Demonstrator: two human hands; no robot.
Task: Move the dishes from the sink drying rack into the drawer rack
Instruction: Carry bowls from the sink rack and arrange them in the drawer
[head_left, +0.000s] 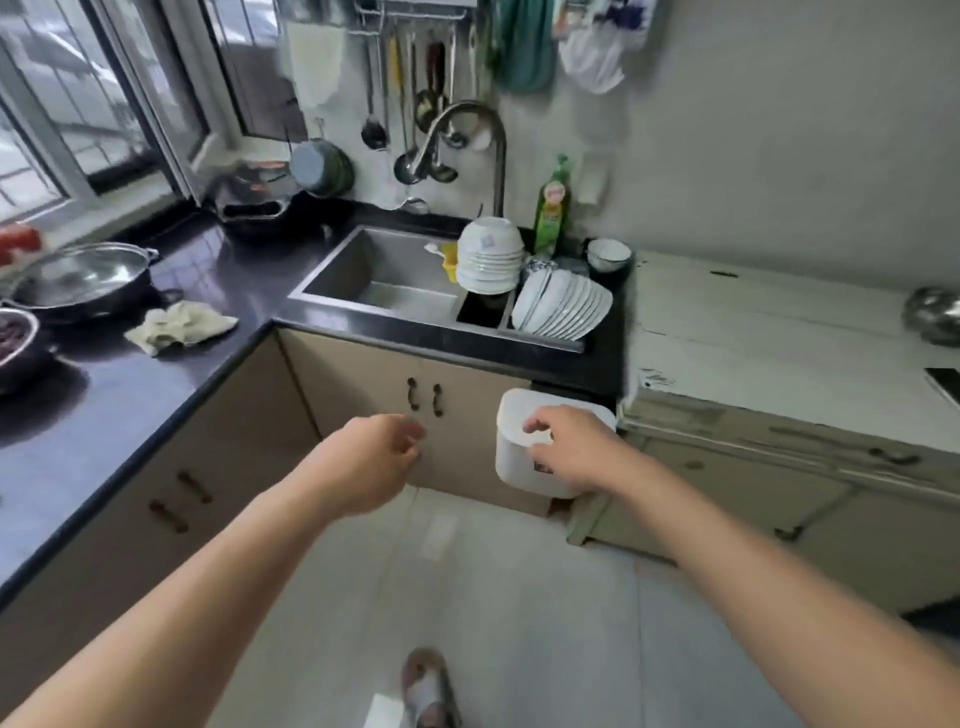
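Head view, left to right. On the dark countertop (218, 270) near its left edge stand a lidded pan (83, 280) and a crumpled cloth (179, 327). The left hand (374, 457), fingers loosely curled and holding nothing, hangs just below the cabinet door handles (426, 397). The steel sink (384, 275) fills the counter's back right part; at its right end stand the dishes: a stack of upturned white bowls (491, 257) and a row of white plates (563, 306) on edge in the drying rack. The right hand (566, 447), fingers relaxed and empty, hovers before a white bin (511, 457) hung on the cabinet. No drawer rack is visible. The dishes are probably stiff, fragile, possibly wet and slippery; the stacked bowls are heavy, best gripped at the rims, few at a time.
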